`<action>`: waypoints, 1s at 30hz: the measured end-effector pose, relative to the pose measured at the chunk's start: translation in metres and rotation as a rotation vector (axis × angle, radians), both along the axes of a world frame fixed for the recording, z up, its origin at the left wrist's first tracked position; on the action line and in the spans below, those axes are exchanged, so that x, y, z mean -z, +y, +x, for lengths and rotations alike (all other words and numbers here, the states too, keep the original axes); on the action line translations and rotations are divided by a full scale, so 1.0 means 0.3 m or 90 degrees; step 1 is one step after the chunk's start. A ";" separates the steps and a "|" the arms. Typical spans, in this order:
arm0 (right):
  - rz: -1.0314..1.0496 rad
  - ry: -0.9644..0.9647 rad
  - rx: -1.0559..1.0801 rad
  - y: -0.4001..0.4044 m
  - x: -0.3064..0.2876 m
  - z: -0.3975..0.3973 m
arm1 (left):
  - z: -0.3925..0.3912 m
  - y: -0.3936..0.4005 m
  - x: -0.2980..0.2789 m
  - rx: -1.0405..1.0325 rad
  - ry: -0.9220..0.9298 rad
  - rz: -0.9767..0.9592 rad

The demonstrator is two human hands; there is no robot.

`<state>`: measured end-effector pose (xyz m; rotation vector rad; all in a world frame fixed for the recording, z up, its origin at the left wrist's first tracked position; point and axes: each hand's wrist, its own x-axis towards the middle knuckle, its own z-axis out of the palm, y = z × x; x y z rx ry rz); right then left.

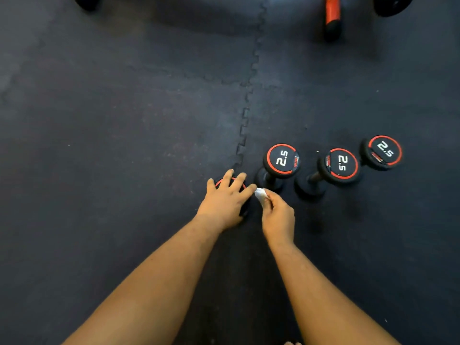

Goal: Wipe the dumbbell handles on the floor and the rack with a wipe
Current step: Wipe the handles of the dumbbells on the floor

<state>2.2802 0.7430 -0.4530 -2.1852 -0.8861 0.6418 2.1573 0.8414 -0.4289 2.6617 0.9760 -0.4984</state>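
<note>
Left hand (225, 204) fingers spread flat atop dumbbell (245, 207), right hand (276, 215) fingers pinching wipe (260, 194)

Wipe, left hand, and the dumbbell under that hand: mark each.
wipe (260, 194), head view, white folded tip.
left hand (225, 201), head view, back of hand.
dumbbell (245, 207), head view, black head edge.
</note>
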 end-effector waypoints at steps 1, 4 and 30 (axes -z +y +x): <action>0.011 -0.013 -0.008 0.007 0.020 -0.021 | -0.036 0.006 -0.002 -0.002 -0.015 -0.001; 0.069 -0.040 -0.066 0.038 0.062 -0.117 | -0.179 0.019 0.015 -0.067 -0.081 -0.011; -0.056 -0.284 -0.690 0.106 0.318 -0.579 | -0.685 -0.132 0.301 -0.414 -0.065 -0.132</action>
